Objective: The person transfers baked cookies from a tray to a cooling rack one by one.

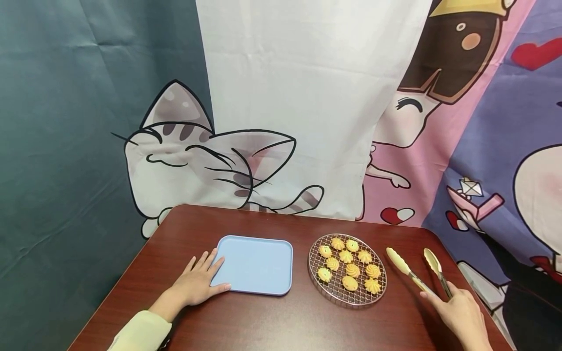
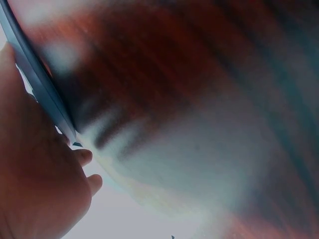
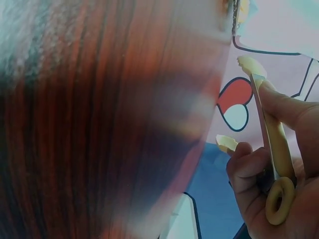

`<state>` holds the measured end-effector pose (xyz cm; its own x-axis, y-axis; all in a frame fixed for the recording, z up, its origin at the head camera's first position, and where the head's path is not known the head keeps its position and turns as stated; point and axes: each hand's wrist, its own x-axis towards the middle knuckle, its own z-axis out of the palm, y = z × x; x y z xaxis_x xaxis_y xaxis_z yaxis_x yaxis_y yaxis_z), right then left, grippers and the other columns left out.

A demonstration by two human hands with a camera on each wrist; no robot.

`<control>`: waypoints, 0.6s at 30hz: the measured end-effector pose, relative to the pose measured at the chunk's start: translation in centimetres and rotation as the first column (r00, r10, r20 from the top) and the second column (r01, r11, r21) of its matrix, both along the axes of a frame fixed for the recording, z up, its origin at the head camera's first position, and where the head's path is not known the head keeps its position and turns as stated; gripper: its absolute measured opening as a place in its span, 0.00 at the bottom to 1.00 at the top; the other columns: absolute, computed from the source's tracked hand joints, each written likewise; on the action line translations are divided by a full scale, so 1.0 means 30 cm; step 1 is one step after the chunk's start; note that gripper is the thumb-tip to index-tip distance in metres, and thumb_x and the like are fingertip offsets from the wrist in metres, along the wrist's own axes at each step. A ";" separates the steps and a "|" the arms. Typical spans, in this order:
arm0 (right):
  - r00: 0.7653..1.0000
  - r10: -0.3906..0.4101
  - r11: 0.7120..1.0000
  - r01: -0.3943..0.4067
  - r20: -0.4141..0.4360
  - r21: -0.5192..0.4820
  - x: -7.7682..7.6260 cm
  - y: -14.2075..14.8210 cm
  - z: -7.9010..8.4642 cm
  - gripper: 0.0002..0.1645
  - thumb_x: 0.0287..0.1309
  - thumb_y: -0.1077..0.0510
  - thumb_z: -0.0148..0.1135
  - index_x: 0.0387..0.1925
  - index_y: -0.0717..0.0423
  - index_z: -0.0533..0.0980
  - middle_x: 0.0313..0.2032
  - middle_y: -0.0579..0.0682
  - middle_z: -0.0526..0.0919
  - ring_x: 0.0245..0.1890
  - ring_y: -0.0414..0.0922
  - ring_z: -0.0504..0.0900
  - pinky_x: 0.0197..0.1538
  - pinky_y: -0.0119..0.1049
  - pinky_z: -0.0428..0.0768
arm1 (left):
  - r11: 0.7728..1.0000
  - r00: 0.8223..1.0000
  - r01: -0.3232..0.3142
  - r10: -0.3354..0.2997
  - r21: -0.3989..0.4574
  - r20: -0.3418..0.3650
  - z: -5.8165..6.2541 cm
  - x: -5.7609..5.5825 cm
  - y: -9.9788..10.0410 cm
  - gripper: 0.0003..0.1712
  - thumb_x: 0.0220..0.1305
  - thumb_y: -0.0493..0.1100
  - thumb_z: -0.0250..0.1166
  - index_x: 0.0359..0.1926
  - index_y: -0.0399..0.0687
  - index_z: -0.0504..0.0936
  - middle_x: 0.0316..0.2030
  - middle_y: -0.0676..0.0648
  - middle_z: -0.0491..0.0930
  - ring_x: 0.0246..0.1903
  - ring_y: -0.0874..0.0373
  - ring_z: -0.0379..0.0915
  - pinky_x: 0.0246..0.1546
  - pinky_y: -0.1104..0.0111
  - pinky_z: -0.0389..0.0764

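Observation:
A light blue rectangular tray lies on the table, left of centre in the head view. My left hand rests at its left edge, fingers spread over the rim and thumb along the near corner. The left wrist view shows the tray's side against this hand. On the right, my right hand grips a pair of kitchen tongs with cream tips, spread apart and holding nothing. Between tray and tongs stands a round wire rack with several golden piped cookies on it.
The dark red-brown wooden table reflects light. Its far edge meets a hanging cloth printed with cartoon figures. The table's right edge runs close beside the right hand.

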<state>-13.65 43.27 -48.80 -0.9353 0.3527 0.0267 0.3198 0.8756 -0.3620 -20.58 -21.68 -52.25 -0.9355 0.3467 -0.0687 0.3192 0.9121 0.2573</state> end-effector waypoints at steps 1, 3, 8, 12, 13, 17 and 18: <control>1.000 0.000 1.000 0.000 0.001 0.000 -0.002 0.002 -0.002 0.57 0.55 0.28 0.67 0.61 0.74 0.66 0.39 0.77 0.74 0.44 0.77 0.74 0.40 0.67 0.74 | 1.000 1.000 0.001 -0.001 0.002 -0.002 -0.003 -0.001 0.000 0.53 0.66 0.77 0.52 0.78 0.47 0.60 0.79 0.38 0.47 0.77 0.34 0.45 0.73 0.36 0.43; 1.000 0.008 1.000 -0.008 0.000 -0.002 -0.005 0.008 -0.006 0.57 0.55 0.28 0.67 0.61 0.74 0.67 0.38 0.77 0.74 0.44 0.78 0.74 0.39 0.67 0.74 | 1.000 1.000 0.009 -0.009 0.018 -0.012 -0.010 -0.004 -0.002 0.52 0.66 0.76 0.54 0.78 0.46 0.61 0.79 0.37 0.48 0.76 0.32 0.46 0.72 0.35 0.43; 1.000 0.025 1.000 -0.025 -0.014 -0.001 -0.014 0.018 -0.016 0.55 0.56 0.28 0.67 0.61 0.73 0.67 0.38 0.77 0.74 0.43 0.78 0.74 0.37 0.66 0.74 | 0.999 1.000 0.011 -0.011 0.031 -0.012 -0.013 -0.003 0.001 0.53 0.66 0.75 0.55 0.77 0.44 0.61 0.79 0.35 0.49 0.75 0.31 0.45 0.71 0.34 0.42; 1.000 0.026 1.000 -0.026 -0.015 0.003 -0.023 0.023 -0.025 0.54 0.56 0.29 0.67 0.61 0.73 0.67 0.38 0.76 0.74 0.44 0.78 0.74 0.39 0.66 0.74 | 1.000 1.000 0.005 -0.005 0.029 -0.002 -0.012 -0.001 0.001 0.53 0.65 0.76 0.54 0.77 0.45 0.61 0.79 0.37 0.48 0.76 0.32 0.45 0.72 0.35 0.42; 1.000 0.027 1.000 -0.027 -0.011 0.001 -0.026 0.024 -0.027 0.54 0.56 0.29 0.67 0.61 0.73 0.67 0.38 0.76 0.74 0.44 0.78 0.74 0.40 0.67 0.74 | 1.000 1.000 0.004 -0.004 0.024 -0.001 -0.014 -0.001 0.001 0.53 0.66 0.76 0.54 0.78 0.45 0.60 0.79 0.37 0.47 0.76 0.33 0.44 0.72 0.36 0.42; 0.999 0.033 0.999 -0.033 0.007 -0.001 -0.033 0.030 -0.035 0.54 0.58 0.30 0.66 0.61 0.75 0.66 0.39 0.77 0.73 0.45 0.78 0.73 0.42 0.68 0.73 | 1.000 1.000 0.008 -0.008 0.029 -0.005 -0.014 -0.002 0.001 0.52 0.66 0.75 0.54 0.78 0.45 0.61 0.79 0.37 0.48 0.76 0.32 0.44 0.72 0.35 0.42; 0.999 0.034 0.999 -0.034 0.012 -0.002 -0.035 0.031 -0.037 0.55 0.58 0.30 0.66 0.61 0.75 0.66 0.40 0.77 0.73 0.46 0.78 0.73 0.42 0.68 0.73 | 1.000 1.000 0.008 -0.008 0.026 -0.005 -0.013 -0.003 0.001 0.53 0.66 0.76 0.54 0.78 0.45 0.60 0.79 0.37 0.48 0.76 0.32 0.44 0.72 0.36 0.42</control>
<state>-14.69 44.20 -49.89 -0.9471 0.3205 0.0143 0.2942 0.8854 -0.3599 -20.65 -21.64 -52.63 -0.9328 0.3561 -0.0547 0.3281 0.9025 0.2791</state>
